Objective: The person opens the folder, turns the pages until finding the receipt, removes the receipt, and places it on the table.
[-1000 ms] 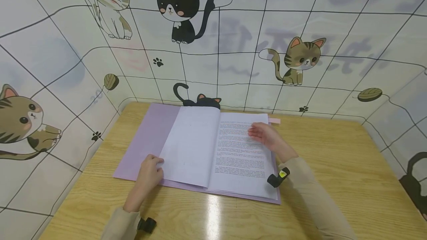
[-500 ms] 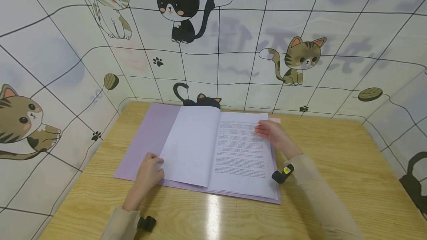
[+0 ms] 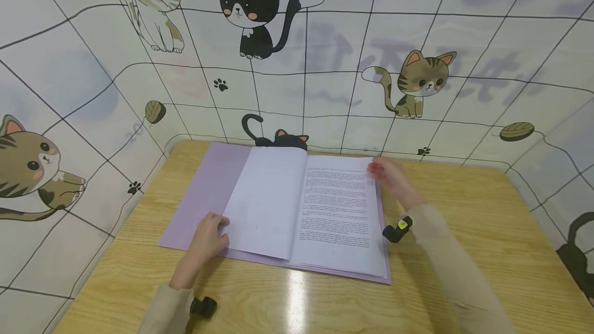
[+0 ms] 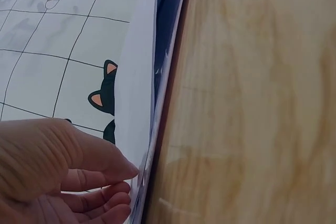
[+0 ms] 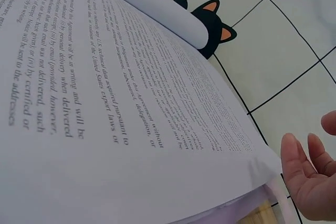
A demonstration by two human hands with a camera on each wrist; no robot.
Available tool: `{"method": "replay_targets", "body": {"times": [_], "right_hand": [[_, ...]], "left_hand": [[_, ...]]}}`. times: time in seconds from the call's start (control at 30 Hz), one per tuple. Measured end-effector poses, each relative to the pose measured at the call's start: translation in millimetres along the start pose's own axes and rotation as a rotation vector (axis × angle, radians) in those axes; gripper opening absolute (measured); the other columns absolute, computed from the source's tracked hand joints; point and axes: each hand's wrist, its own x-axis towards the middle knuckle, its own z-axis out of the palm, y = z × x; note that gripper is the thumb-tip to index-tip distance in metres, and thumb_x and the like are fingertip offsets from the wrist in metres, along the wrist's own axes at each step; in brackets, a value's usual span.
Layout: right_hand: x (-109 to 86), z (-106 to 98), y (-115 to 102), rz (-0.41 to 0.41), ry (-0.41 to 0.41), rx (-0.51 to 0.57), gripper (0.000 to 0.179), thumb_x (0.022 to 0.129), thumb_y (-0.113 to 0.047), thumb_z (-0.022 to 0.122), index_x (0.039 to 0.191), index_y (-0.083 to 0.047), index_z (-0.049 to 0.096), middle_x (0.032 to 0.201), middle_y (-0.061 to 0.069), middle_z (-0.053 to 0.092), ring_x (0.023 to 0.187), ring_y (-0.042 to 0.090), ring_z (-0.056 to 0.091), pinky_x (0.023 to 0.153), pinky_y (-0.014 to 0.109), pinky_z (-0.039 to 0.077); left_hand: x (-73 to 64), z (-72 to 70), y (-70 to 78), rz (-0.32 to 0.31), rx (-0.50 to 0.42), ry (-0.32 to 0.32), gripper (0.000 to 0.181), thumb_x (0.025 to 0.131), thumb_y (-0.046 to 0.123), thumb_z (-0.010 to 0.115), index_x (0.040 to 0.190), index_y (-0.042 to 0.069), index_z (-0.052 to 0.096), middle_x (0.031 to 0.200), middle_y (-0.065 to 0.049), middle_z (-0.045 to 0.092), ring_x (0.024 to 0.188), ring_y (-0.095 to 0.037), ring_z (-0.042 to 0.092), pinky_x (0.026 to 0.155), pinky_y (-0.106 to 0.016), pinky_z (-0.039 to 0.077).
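Observation:
An open folder with a lilac cover [image 3: 204,189] lies on the table, holding bound paper sheets. Its left page [image 3: 264,205] is blank, while the right page [image 3: 336,215] carries lines of printed text. My left hand [image 3: 209,236] rests at the lower left edge of the blank page, thumb and fingertips at the paper's edge in the left wrist view. At the upper right corner of the printed page is my right hand [image 3: 392,177], its fingers loosely bent beside the corner. A pink strip [image 5: 283,203] sticks out under that corner in the right wrist view.
The wooden table [image 3: 464,241] extends to both sides and in front of the folder. Behind it stands a white wall covering [image 3: 334,92] with a grid and cartoon cats. Dark wrist cameras [image 3: 397,229] sit at both beige sleeves.
My right hand has slid up and right, from over the printed text to the page's upper right corner. The left hand and the folder have stayed nearly still.

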Motion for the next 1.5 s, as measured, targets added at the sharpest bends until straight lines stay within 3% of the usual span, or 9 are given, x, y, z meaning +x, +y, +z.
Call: {"method": "replay_targets", "body": {"times": [0.2, 0.43, 0.6, 0.77, 1.1, 1.3, 1.5], "right_hand": [[6.2, -4, -2, -0.018, 0.068, -0.063, 0.019, 0.097, -0.017, 0.046, 0.113, -0.006, 0.044, 0.114, 0.009, 0.048, 0.096, 0.012, 0.052, 0.096, 0.024, 0.043], [16.8, -6, -2, -0.019, 0.128, -0.174, 0.042, 0.096, -0.017, 0.047, 0.132, 0.001, 0.040, 0.117, 0.008, 0.047, 0.101, 0.013, 0.050, 0.099, 0.029, 0.040], [23.1, -7, -2, -0.010, 0.160, -0.230, 0.048, 0.096, -0.019, 0.048, 0.138, 0.001, 0.038, 0.118, 0.008, 0.049, 0.099, 0.011, 0.052, 0.096, 0.028, 0.042], [25.3, -5, -4, -0.008, 0.170, -0.263, 0.048, 0.096, -0.019, 0.047, 0.139, 0.001, 0.038, 0.118, 0.009, 0.050, 0.096, 0.011, 0.053, 0.091, 0.027, 0.045], [23.5, -2, -6, -0.020, 0.137, -0.279, 0.050, 0.098, -0.019, 0.043, 0.143, -0.001, 0.033, 0.133, 0.017, 0.044, 0.106, 0.015, 0.051, 0.096, 0.029, 0.043], [22.6, -3, -4, -0.027, 0.124, -0.298, 0.050, 0.097, -0.019, 0.047, 0.142, 0.000, 0.035, 0.126, 0.015, 0.049, 0.098, 0.013, 0.053, 0.091, 0.028, 0.045], [20.1, -4, 1, -0.023, 0.114, -0.323, 0.044, 0.095, -0.018, 0.048, 0.134, 0.003, 0.042, 0.094, -0.001, 0.054, 0.080, 0.008, 0.050, 0.077, 0.024, 0.044]], "left_hand": [[1.5, -0.5, -3.9, 0.047, -0.051, -0.007, 0.032, 0.065, -0.012, 0.059, 0.096, -0.013, 0.062, 0.097, -0.023, 0.056, 0.092, -0.038, 0.054, 0.082, -0.048, 0.047], [3.4, -2.1, -7.7, 0.044, -0.072, -0.039, 0.036, 0.065, -0.010, 0.062, 0.101, -0.012, 0.061, 0.101, -0.021, 0.054, 0.090, -0.033, 0.053, 0.082, -0.046, 0.047], [3.9, -2.5, -10.4, 0.061, -0.075, -0.043, 0.039, 0.065, -0.007, 0.069, 0.102, -0.012, 0.061, 0.101, -0.020, 0.054, 0.090, -0.032, 0.052, 0.081, -0.045, 0.046], [4.4, -3.1, -11.2, 0.069, -0.064, -0.047, 0.040, 0.065, -0.006, 0.072, 0.103, -0.011, 0.061, 0.100, -0.019, 0.054, 0.087, -0.029, 0.051, 0.078, -0.042, 0.045], [4.3, -5.5, -10.1, 0.046, -0.084, -0.073, 0.041, 0.066, -0.006, 0.073, 0.104, -0.010, 0.061, 0.101, -0.018, 0.053, 0.085, -0.025, 0.050, 0.075, -0.037, 0.046], [3.9, -5.3, -10.8, 0.041, -0.086, -0.074, 0.041, 0.066, -0.006, 0.073, 0.105, -0.010, 0.061, 0.101, -0.018, 0.053, 0.085, -0.025, 0.050, 0.075, -0.038, 0.046], [4.8, -3.9, -13.4, 0.052, -0.085, -0.070, 0.040, 0.066, -0.005, 0.073, 0.104, -0.009, 0.062, 0.100, -0.016, 0.053, 0.083, -0.023, 0.049, 0.072, -0.034, 0.045]]}}
